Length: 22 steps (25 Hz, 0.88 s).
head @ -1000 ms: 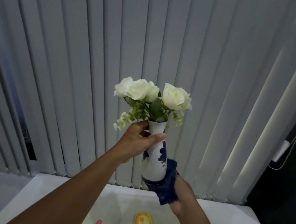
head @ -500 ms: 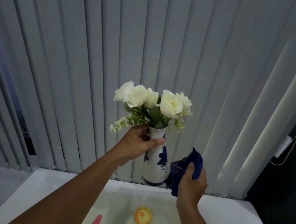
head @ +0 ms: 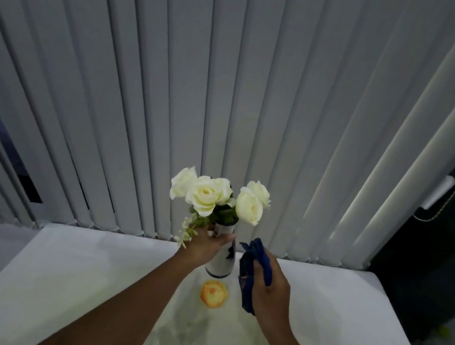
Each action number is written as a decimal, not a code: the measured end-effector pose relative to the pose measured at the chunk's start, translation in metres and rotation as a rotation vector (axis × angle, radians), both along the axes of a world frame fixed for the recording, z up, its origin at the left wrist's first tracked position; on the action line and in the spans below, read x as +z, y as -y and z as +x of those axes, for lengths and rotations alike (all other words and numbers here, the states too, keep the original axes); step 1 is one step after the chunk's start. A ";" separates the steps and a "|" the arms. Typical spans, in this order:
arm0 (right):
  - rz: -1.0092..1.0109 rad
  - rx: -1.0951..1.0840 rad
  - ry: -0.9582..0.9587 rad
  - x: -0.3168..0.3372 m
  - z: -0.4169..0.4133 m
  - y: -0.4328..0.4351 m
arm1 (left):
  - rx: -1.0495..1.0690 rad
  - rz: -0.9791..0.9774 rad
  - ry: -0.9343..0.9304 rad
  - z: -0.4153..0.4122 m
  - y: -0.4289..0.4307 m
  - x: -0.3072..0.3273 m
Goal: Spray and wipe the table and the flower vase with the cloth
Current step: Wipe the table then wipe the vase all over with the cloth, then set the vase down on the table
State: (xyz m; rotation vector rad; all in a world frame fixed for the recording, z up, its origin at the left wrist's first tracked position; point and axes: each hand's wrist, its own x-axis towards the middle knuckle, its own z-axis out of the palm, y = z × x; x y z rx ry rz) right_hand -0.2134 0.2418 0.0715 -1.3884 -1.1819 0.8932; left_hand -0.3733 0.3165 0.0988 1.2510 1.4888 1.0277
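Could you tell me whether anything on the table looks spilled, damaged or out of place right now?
Only an orange-yellow patch on the white table, just in front of the vase; I cannot tell whether it is a stain or an object.

1. You have a single view, from the camera on your head, so no second view shares any part of the scene.
2. It looks forward and down along both forearms, which enter from the bottom edge.
3. The table (head: 56,279) fills the lower third, running away from you.
4. The vertical blinds (head: 231,99) behind it fill the rest.
5. The wide lens fans the slats outward towards the frame edges.
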 end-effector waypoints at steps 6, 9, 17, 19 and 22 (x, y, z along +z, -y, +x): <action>-0.129 -0.026 0.005 -0.033 0.033 0.015 | 0.055 -0.041 0.022 0.010 0.001 -0.096; -0.213 -0.015 0.004 -0.053 0.047 0.022 | 0.078 -0.011 0.017 0.012 0.000 -0.129; -0.291 -0.028 0.063 -0.089 0.059 0.037 | 0.066 0.007 0.011 0.008 -0.004 -0.149; -0.297 -0.019 0.044 -0.091 0.057 0.039 | 0.074 0.010 0.018 0.006 -0.002 -0.155; -0.312 -0.036 0.039 -0.098 0.057 0.039 | 0.073 0.044 0.024 0.005 -0.001 -0.163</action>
